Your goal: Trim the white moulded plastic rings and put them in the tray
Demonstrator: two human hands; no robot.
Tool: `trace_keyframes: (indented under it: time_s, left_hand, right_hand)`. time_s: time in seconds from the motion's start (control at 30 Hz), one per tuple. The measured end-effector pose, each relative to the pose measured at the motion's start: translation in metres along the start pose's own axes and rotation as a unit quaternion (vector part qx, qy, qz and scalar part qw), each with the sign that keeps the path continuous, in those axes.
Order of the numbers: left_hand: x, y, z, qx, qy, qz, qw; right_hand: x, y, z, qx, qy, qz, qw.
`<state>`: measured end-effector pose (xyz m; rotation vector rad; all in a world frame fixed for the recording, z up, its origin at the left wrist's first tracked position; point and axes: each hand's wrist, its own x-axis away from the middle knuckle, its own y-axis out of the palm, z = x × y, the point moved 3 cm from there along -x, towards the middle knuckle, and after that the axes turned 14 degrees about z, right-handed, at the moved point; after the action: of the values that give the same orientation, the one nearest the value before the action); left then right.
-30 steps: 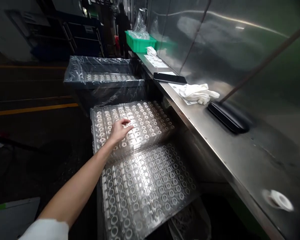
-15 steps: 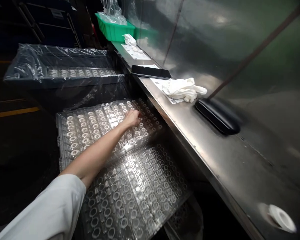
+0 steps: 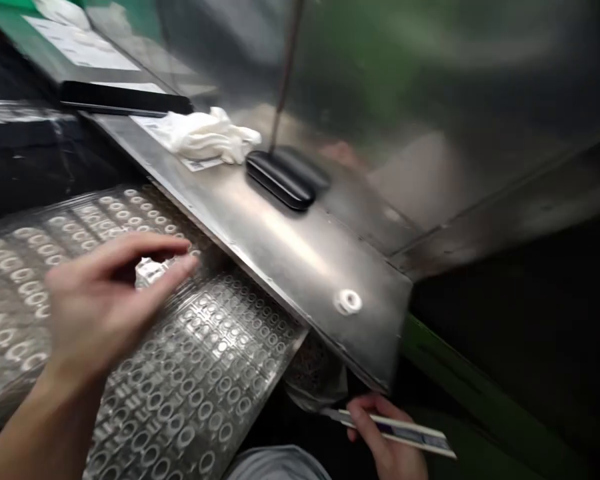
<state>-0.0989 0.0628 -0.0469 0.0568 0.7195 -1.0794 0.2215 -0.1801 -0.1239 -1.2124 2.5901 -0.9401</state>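
My left hand (image 3: 97,293) is over the clear plastic trays, thumb and forefinger curved with a narrow gap between their tips; I see nothing held there. Beneath it, a clear tray (image 3: 10,393) carries rows of small white rings (image 3: 23,275). In front of that, a second clear tray (image 3: 180,400) shows rows of round pockets. Below the bench corner, my right hand (image 3: 387,440) grips a utility knife (image 3: 405,433), its blade pointing left. A single white ring-shaped part (image 3: 349,302) lies on the metal bench (image 3: 290,267).
On the bench are a black oblong case (image 3: 280,180), crumpled white gloves (image 3: 205,137), a dark phone-like slab (image 3: 125,99) and printed sheets (image 3: 80,43). A metal wall (image 3: 380,87) rises behind. A clear bag (image 3: 317,373) hangs under the bench edge.
My left hand has come up off the ring tray, its fingers now parted. The view has swung right, bringing the right hand with the knife into sight.
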Motion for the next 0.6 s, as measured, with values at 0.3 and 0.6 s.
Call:
trace_keyframes:
  time_s: [0.3, 0.6]
  left_hand:
    - [0.046, 0.083, 0.143, -0.064, 0.255, -0.264, 0.928]
    - [0.084, 0.060, 0.173, 0.226, 0.161, -0.318, 0.907]
  right_hand:
    - [-0.010, -0.050, -0.037, -0.046, -0.226, -0.073, 0.970]
    - [-0.040, -0.071, -0.082, -0.202, -0.111, -0.248, 0.941]
